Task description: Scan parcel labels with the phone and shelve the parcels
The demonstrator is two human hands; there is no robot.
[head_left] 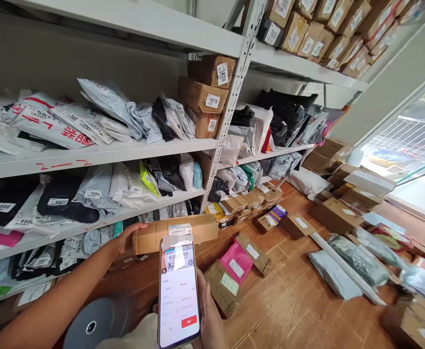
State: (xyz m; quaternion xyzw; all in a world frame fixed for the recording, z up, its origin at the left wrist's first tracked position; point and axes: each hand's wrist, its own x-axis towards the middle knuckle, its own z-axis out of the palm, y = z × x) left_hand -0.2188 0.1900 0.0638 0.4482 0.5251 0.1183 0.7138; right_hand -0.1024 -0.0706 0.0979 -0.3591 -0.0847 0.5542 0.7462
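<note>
My left hand (125,241) grips the left end of a long brown cardboard box (205,229) with a white barcode label on top, held level in front of the shelves. My right hand (210,315) holds a smartphone (179,291) upright just below the box. Its screen shows a camera picture of a barcode label and a red button near the bottom. The phone's top edge overlaps the box's lower front.
White metal shelves (96,156) carry numbered grey and black mail bags and stacked cartons (207,97). Parcels, a pink bag (236,261) and cardboard boxes (334,213) lie across the wooden floor. A grey roll (96,322) sits at bottom left. A glass door is at right.
</note>
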